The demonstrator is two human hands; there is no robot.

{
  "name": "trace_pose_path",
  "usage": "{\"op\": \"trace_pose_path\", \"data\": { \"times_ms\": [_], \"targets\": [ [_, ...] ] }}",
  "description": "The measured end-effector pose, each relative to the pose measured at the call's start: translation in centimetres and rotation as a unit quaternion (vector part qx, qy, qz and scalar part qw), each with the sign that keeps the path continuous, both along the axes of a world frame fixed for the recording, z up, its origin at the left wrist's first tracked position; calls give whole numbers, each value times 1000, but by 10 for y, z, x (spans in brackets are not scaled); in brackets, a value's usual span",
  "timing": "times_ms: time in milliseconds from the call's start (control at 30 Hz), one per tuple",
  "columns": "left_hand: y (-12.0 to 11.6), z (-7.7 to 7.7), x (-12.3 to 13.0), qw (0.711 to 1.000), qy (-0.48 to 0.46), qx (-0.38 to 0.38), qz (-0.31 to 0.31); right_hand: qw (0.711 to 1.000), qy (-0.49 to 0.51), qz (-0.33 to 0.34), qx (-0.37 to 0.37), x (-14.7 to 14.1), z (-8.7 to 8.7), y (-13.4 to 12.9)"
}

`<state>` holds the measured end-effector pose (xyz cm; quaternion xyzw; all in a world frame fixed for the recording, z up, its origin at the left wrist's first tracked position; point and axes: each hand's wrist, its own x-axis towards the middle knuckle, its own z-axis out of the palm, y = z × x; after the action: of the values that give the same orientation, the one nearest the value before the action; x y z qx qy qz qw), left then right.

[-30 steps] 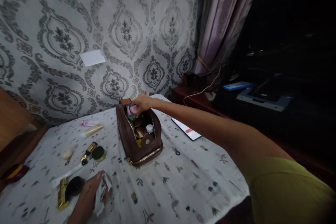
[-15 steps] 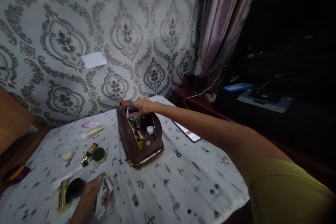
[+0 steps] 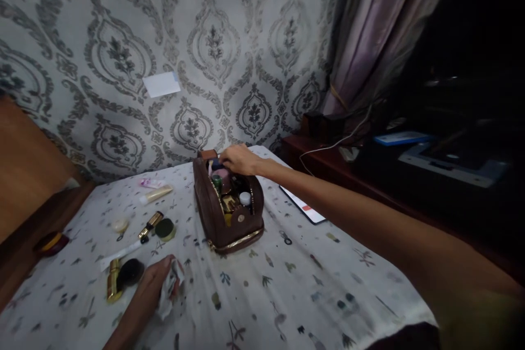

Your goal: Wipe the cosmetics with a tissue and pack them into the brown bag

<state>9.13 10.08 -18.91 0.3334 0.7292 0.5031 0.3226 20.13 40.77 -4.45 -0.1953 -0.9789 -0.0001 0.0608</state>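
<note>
A brown bag [image 3: 207,210] stands unzipped on the patterned white cloth, with several jars and small containers inside, one with a white lid [image 3: 245,198]. My right hand [image 3: 241,159] is at the bag's far opening, fingers bent down over the rim; what its fingertips touch is hidden. Low at the left, my left hand [image 3: 158,279] is closed around a crumpled white tissue [image 3: 167,298]. Beside it lie a round black container [image 3: 130,272] and a gold tube [image 3: 114,281]. Farther back are a green jar [image 3: 165,229] and a gold and black tube [image 3: 151,224].
A cream tube [image 3: 156,194], a pink tube [image 3: 151,182] and a small pale jar [image 3: 120,225] lie left of the bag. A flat white-screened device [image 3: 307,209] rests on its right. A dark red and yellow round object [image 3: 52,243] is at the left edge.
The view has shifted, so the scene sits further right. My right hand has risen slightly from inside the bag to its far rim. My left hand still holds the tissue.
</note>
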Motion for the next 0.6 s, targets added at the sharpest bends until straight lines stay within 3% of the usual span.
{"op": "trace_pose_path", "data": {
  "times_ms": [200,267,467,600],
  "targets": [
    [-2,-5,-7,998,15,27,-53,999,34,34,12,8,-6,-14],
    [-3,-7,-9,996,28,46,-71,994,100,41,12,11,-8,-23],
    [-3,-14,-16,995,48,75,-51,914,367,170,-20,24,-23,-81],
    [-7,-11,-19,993,78,92,3,879,381,272,-90,26,-51,-133]
  ]
}}
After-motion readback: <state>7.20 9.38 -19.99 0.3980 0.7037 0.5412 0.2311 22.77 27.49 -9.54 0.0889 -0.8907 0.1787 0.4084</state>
